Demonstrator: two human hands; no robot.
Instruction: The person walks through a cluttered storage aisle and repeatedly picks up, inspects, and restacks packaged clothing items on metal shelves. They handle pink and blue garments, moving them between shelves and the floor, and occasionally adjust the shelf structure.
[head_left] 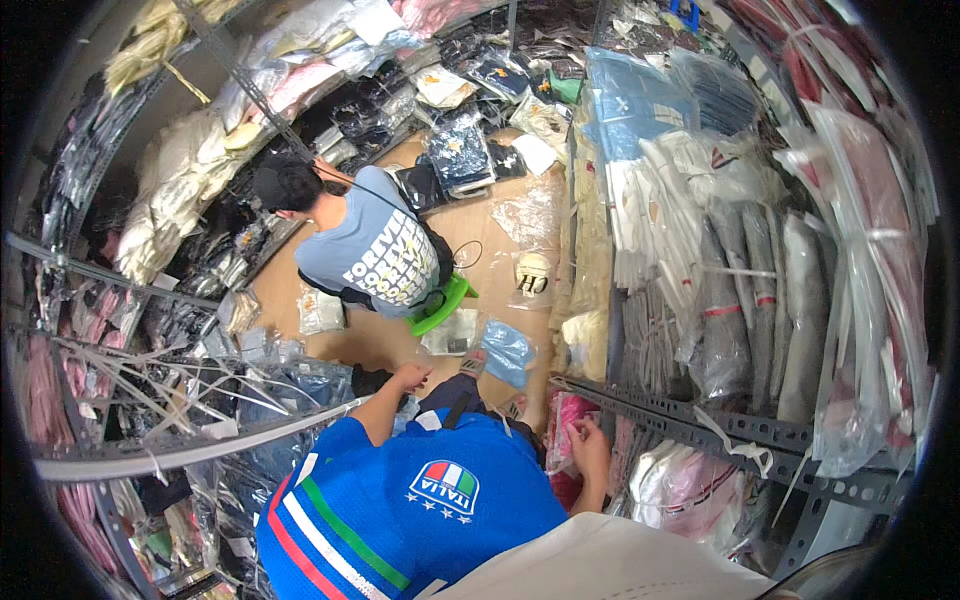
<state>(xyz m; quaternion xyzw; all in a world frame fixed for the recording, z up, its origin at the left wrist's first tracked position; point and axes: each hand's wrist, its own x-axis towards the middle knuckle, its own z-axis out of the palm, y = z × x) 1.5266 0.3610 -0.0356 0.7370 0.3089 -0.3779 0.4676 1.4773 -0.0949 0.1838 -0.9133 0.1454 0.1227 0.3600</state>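
My right hand [590,452] is at the shelf edge on the right, its fingers closed on a bright pink garment [568,412] in clear plastic. Part of that package is hidden behind my hand and shirt. On the left, my left hand [411,376] hangs over the aisle with loosely bent, slightly parted fingers and nothing visible in it. Dark cloth [371,381] lies beside it. A blue plastic-wrapped package [508,352] rests on the floor beyond my feet.
Ahead, a person in a grey-blue shirt [372,235] sits on a green stool [443,306] among bagged garments. Metal shelves [700,415] packed with wrapped clothing stand on both sides. A curved pale rail [205,452] crosses at left. Another bag [532,275] lies on the floor.
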